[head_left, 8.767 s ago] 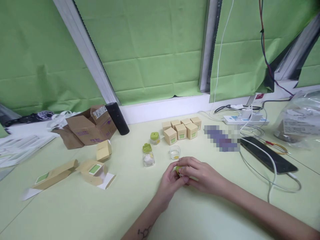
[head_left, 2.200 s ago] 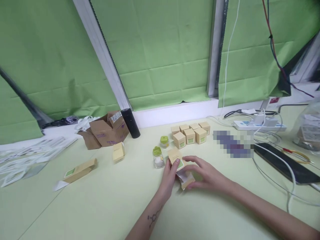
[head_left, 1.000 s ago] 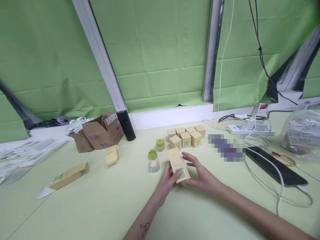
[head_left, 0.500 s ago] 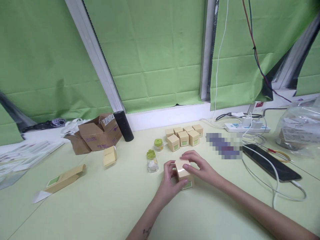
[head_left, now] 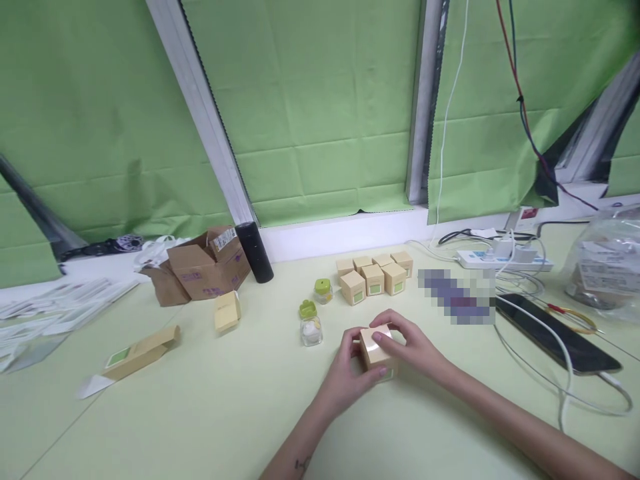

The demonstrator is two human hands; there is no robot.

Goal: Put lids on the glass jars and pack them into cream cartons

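Observation:
A small tan cardboard box (head_left: pixel 376 345) with a green label stands on the table between my hands. My left hand (head_left: pixel 345 373) grips its left side, thumb across the front. From the right, my right hand (head_left: pixel 407 340) has its fingers and thumb closed on the top and far edge. Left of the box is a small clear jar (head_left: pixel 311 331) with something white inside. Behind that jar lies a green lid (head_left: pixel 307 309), and a second jar with a green lid (head_left: pixel 323 290) stands close by. Several similar boxes (head_left: pixel 374 279) are grouped farther back.
Leftward lie a flattened carton (head_left: pixel 143 353), a tan box (head_left: pixel 227 312), an open brown cardboard box (head_left: pixel 205 267) and a black cylinder (head_left: pixel 255 252). To the right are a phone (head_left: pixel 557 332), cables, a power strip (head_left: pixel 505 259) and a plastic bag (head_left: pixel 605 260).
The camera view has shifted slightly, so everything sits a little farther right. My left fingers have closed nearer the box, and my right hand stays on its top.

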